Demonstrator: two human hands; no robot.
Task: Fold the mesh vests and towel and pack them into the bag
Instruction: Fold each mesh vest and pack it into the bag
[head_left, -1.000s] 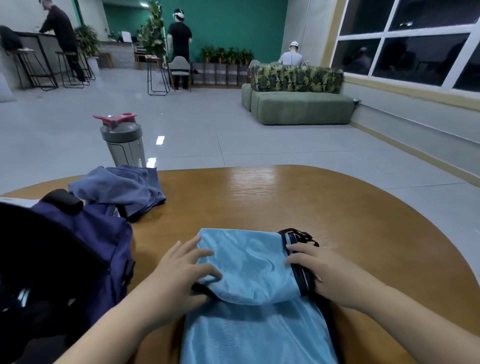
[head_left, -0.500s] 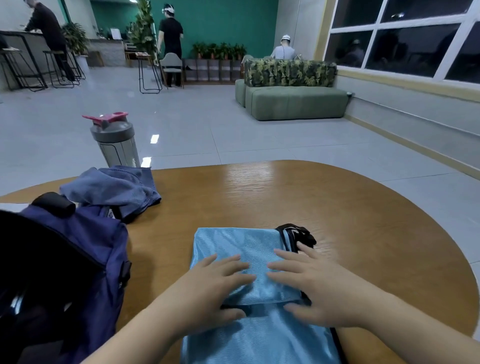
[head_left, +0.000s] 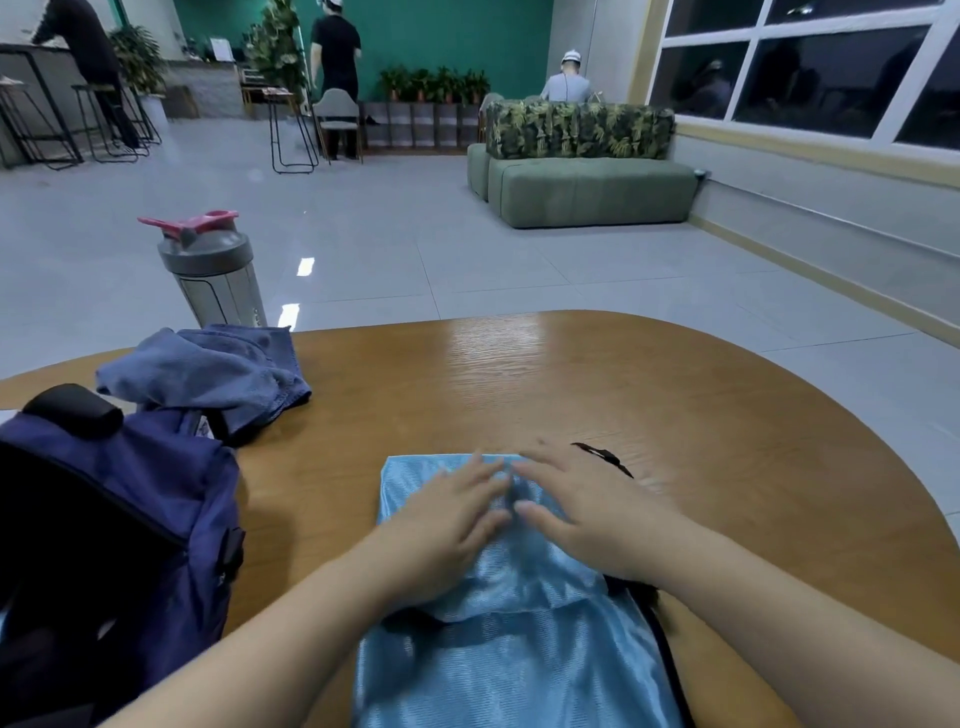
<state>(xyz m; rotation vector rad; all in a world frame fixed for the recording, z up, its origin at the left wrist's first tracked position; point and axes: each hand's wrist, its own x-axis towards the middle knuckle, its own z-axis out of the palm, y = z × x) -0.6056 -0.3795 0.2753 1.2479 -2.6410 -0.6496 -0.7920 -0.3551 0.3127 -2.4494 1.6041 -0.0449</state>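
Both hands, left hand (head_left: 447, 525) and right hand (head_left: 582, 512), lie flat with released grip on the light blue mesh vest (head_left: 498, 649), pressing its fold against the round wooden counter (head_left: 597, 395) beside the navy fabric bag (head_left: 119, 499).

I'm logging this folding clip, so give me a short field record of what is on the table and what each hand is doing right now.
table: round wooden top
mesh vest: light blue, partly folded, in front of the person
left hand: flat on the vest's folded part, fingers straight
right hand: flat beside it, fingers straight
towel: blue, crumpled, unfolded, far left
bag: navy, left edge of the table
bottle: grey shaker, red cap, behind the towel
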